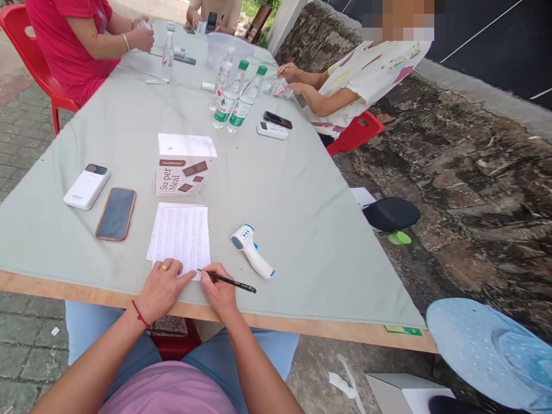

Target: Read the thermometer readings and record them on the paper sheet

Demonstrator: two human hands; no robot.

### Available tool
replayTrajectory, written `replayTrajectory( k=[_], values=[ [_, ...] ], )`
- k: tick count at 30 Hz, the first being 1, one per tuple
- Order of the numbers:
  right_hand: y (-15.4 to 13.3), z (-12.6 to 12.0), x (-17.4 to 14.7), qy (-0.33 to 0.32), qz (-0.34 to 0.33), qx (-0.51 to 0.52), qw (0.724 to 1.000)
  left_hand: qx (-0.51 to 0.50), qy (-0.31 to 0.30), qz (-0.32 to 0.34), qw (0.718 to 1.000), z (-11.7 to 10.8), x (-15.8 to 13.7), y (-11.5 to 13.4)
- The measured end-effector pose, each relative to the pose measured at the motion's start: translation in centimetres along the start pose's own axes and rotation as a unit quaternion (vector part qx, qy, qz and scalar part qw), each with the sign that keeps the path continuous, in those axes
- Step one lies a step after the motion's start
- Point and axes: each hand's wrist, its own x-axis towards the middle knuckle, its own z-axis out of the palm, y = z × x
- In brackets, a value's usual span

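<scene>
My right hand point(219, 290) is closed around a black pen point(235, 282), its tip touching the lower right part of a sheet of paper point(181, 233) covered in rows of small writing. Resting on the paper's lower edge, my left hand point(166, 284) holds nothing, its index finger stretched toward the pen tip. Another sheet shows beneath the top one. Just beyond the papers stands a white and brown box point(183, 172) marked "Su-per Meal". A white and blue infrared thermometer point(252, 252) lies right of my right hand.
Left of the papers lie a phone point(116, 214) and a white power bank point(87, 186). Several water bottles point(241, 100) stand farther back, near a translucent basin point(228, 49). Other people sit around the table point(297, 230). A light blue hat point(487, 351) is at the lower right.
</scene>
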Motion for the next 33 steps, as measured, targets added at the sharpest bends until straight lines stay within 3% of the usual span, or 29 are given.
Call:
replayTrajectory(
  k=[33],
  values=[
    [-0.04,0.06,-0.05,-0.006,-0.008,-0.021,1.000,-0.006,-0.006,0.002,1.000,-0.31,-0.05,-0.08]
  ],
)
